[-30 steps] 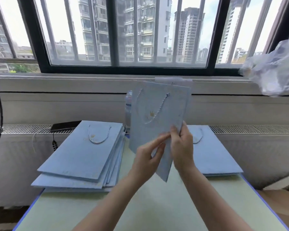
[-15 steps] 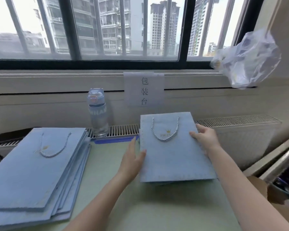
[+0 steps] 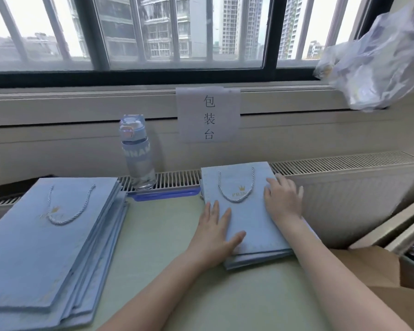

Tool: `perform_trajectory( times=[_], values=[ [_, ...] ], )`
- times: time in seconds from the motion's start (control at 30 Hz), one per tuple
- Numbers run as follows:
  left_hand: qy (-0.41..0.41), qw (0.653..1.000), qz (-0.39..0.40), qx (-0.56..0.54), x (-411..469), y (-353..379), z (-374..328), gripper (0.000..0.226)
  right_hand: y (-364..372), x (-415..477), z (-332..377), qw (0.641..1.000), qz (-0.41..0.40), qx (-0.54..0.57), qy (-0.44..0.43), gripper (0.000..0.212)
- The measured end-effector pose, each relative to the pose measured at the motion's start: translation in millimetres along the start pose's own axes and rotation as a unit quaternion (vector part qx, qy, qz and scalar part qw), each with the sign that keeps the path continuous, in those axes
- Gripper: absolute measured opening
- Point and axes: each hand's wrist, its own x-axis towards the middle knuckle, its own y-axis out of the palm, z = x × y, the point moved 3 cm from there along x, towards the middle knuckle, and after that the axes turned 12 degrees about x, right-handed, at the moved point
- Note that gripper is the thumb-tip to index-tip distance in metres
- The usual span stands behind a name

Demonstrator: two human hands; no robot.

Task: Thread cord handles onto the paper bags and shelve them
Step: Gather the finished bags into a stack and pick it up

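Pale blue paper bag (image 3: 246, 211), gold crown logo, twisted cord handle (image 3: 236, 187), lies flat atop a small stack on the table (image 3: 158, 235); left hand (image 3: 215, 237) and right hand (image 3: 283, 199) press it, fingers straight.

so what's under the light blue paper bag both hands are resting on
Under the top light blue paper bag, edges of more flat blue bags show at its near end, stacked on the pale green table. Their faces, cords and count are covered.
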Motion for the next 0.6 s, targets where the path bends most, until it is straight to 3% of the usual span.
perform_trajectory(
  times=[0.1, 0.2, 0.37, 0.5, 0.6],
  values=[
    [-0.002, 0.995, -0.064, -0.076, -7.4, -22.4, 10.6, 0.065, -4.5, -13.7, 32.9, 0.994, -0.017, 0.093, -0.052, 0.035],
    [-0.032, 0.979, -0.170, -0.112, -27.3, -56.7, 37.4, 0.060, -4.9, -32.9, 80.2, 0.977, 0.032, 0.186, -0.099, 0.037],
    [-0.131, 0.947, -0.273, -0.108, -74.7, -109.8, 108.3, 0.059, 5.9, -80.8, 165.6, 0.939, 0.103, 0.282, -0.166, 0.037],
    [-0.214, 0.934, -0.280, -0.059, -122.9, -132.7, 175.2, 0.064, 31.3, -118.2, 225.2, 0.918, 0.172, 0.319, -0.159, 0.043],
    [-0.321, 0.918, -0.234, 0.001, -154.9, -133.8, 236.0, 0.063, 57.5, -144.1, 260.7, 0.897, 0.244, 0.347, -0.124, 0.057]
  ],
)
